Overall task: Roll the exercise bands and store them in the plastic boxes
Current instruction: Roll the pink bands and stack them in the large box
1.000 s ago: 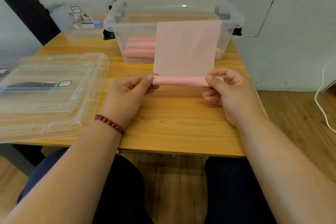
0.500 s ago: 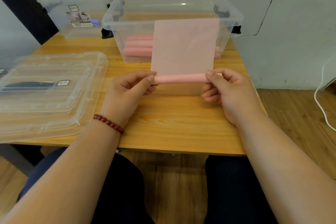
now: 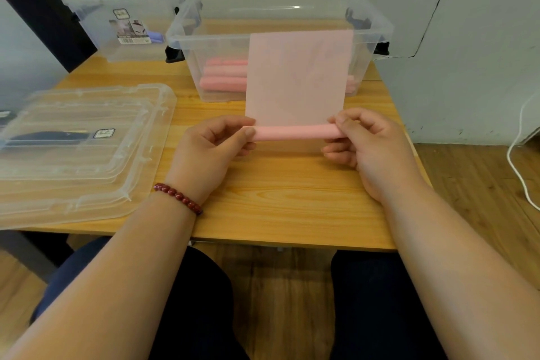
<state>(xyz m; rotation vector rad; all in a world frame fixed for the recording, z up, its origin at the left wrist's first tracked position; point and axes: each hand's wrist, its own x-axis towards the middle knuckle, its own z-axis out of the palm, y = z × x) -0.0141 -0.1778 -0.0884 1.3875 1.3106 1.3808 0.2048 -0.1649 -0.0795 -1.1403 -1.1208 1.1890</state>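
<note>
1. At the far left, a stack of clear plastic lids [image 3: 87,161] lies flat on a wooden table [image 3: 286,199], reaching to the table's near left edge.
2. Behind the lids, at the back left of the table, stands a small clear plastic box [image 3: 96,23] with a printed label [image 3: 130,29] on its front wall.
3. The person's left hand [image 3: 210,149], with a dark red bead bracelet [image 3: 178,197] on the wrist, pinches the left end of a pink roll between thumb and curled fingers.
4. In the centre is the pink exercise band [image 3: 298,82], held just above the table. Its lower part is wound into a tight roll [image 3: 295,132] lying crosswise between the two hands, while the unrolled part stands up as a flat sheet.
5. Directly behind the sheet stands a large clear plastic box [image 3: 216,38], open at the top. Several rolled pink bands [image 3: 225,82] lie on its floor, partly hidden by the sheet.
6. The right hand [image 3: 371,146] pinches the right end of the roll, with the thumb on top and the fingers curled beneath.
7. At the far right, a white cable [image 3: 517,166] trails over the wooden floor beside the wall.
</note>
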